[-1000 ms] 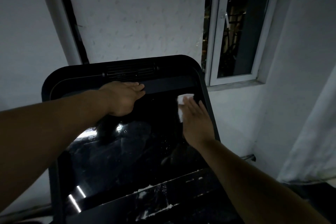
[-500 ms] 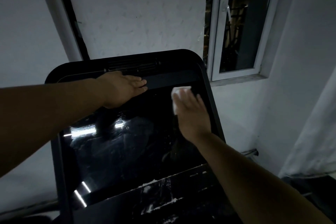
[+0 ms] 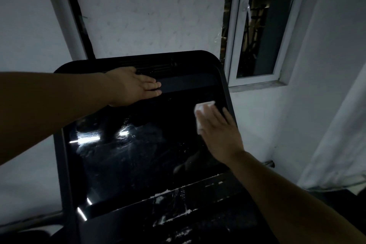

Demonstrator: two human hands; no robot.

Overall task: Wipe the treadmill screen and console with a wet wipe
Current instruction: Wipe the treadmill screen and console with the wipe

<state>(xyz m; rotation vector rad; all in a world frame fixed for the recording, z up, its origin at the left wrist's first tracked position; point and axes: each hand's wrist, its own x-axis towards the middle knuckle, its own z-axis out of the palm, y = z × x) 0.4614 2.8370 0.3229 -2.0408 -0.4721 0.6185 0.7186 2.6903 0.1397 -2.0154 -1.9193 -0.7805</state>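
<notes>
Right hand [image 3: 218,132], fingers straight, presses the white wet wipe [image 3: 202,110] flat on the screen [image 3: 142,154]; left hand [image 3: 132,86] rests open-palmed on the console [image 3: 190,81] top, holding nothing.

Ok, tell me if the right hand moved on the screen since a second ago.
Yes. The right hand and wet wipe slid slightly down the screen's right edge.

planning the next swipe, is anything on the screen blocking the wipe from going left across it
Nothing visible does. The right hand presses the wet wipe at the screen's upper right; the left hand rests above on the top bar, off the glass.
</notes>
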